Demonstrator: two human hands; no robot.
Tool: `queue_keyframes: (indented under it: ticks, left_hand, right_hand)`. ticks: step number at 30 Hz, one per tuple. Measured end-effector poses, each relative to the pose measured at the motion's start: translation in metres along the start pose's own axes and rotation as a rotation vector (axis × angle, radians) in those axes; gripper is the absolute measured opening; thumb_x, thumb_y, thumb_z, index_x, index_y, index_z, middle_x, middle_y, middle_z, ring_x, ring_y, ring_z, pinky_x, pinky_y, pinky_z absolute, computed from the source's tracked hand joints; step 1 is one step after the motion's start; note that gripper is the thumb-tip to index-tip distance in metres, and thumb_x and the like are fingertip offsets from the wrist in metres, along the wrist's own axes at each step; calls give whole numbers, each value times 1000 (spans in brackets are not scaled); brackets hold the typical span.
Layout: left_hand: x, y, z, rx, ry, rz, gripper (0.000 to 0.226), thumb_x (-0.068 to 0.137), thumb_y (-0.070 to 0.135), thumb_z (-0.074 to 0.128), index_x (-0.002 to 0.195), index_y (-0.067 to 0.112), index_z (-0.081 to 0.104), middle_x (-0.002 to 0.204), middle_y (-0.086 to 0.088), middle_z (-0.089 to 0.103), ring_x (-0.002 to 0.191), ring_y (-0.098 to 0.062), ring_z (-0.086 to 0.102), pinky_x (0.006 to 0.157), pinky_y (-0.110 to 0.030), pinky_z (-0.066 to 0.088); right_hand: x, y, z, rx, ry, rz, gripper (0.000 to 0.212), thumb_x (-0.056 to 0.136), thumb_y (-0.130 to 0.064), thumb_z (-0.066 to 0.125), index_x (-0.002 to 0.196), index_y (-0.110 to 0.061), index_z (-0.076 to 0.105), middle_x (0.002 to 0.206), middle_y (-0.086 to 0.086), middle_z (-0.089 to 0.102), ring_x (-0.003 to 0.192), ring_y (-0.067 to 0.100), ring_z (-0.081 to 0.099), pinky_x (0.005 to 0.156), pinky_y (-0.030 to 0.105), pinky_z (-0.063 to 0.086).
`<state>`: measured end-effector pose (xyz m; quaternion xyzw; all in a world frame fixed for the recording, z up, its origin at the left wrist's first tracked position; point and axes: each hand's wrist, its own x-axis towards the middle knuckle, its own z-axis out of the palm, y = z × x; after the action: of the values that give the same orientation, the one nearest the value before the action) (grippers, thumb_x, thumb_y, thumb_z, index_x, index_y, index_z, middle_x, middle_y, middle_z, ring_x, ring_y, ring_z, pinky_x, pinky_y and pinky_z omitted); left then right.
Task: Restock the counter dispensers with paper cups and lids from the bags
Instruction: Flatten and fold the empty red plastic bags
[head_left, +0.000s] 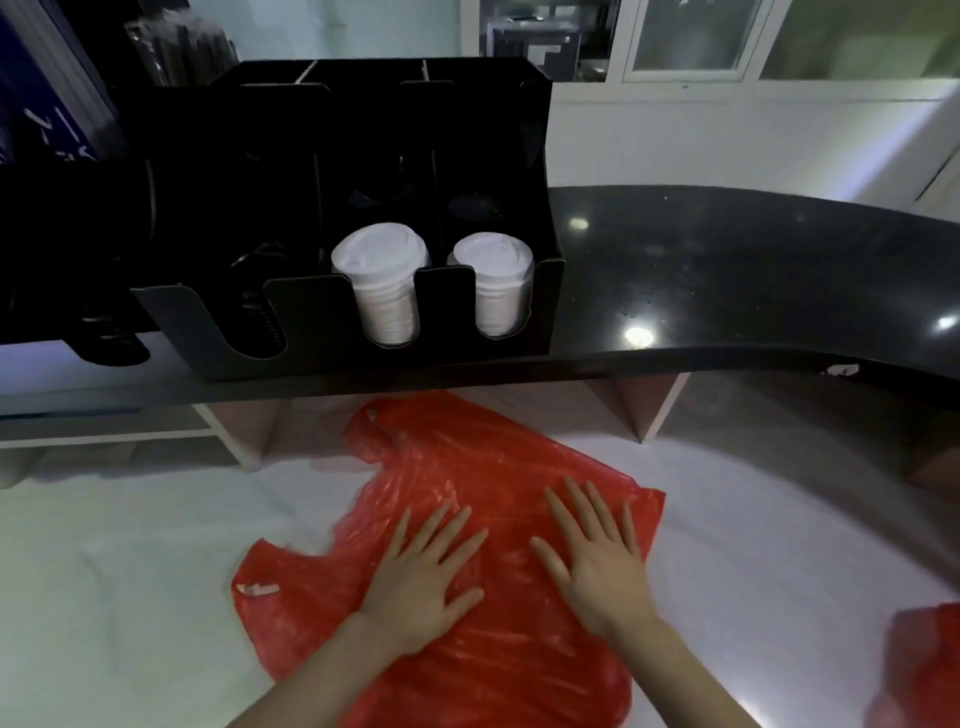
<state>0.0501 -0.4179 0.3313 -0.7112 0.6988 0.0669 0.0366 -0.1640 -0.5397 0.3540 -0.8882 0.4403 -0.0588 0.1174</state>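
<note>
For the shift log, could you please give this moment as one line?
left hand: flat on red bag | right hand: flat on bag | white lids: in dispenser

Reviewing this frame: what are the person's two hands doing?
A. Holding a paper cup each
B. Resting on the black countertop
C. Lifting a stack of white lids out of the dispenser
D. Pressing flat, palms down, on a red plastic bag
D. The left hand and right hand both lie open, fingers spread, on the flattened red plastic bag; nothing is gripped.
</note>
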Motion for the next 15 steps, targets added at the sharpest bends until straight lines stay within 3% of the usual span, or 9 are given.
queue_keyframes:
  ticks: [3,7,10,12,13,15]
  left_hand:
    - [-10,-1,21,-32,-19,3,65,92,67,33,151,41,24,161,9,22,147,-19,24,111,-53,14]
    - [-13,-3,23,-106,-35,-3,67,93,69,26,153,44,10,163,14,6,150,-14,6,114,-53,6]
    - [-13,-11,17,-331,60,13,69,91,69,33,152,46,8,160,22,-3,147,-1,-10,120,-41,-4]
    - [-18,-15,7,-599,221,-56,65,90,58,47,149,40,28,159,22,10,147,2,0,120,-24,2]
    - [-23,-18,2,-689,328,-113,57,90,49,53,144,36,41,157,21,20,146,3,8,118,-18,7]
    - [-36,-25,-3,-646,455,-196,38,92,30,57,130,28,57,148,18,38,143,1,24,116,-18,18]
  right_hand:
    - [1,22,24,-73,-175,11,70,88,-73,6,148,-44,-14,155,-18,-23,143,5,-24,117,39,-17]
    - [8,30,31,-65,-205,-32,72,89,-74,13,148,-44,-15,156,-19,-22,141,3,-26,117,41,-16]
    - [14,26,20,209,-169,-12,70,91,-67,35,151,-41,12,160,-17,-1,146,3,-4,121,42,-3]
    - [9,23,4,451,63,89,53,93,-50,50,142,-32,42,153,-12,31,141,8,26,118,42,20]
    - [3,20,-3,428,207,89,43,94,-42,51,134,-27,53,146,-7,45,136,13,38,115,45,28]
    - [-17,9,-9,250,367,21,37,90,-36,46,118,-19,64,127,-1,61,123,20,53,112,49,29]
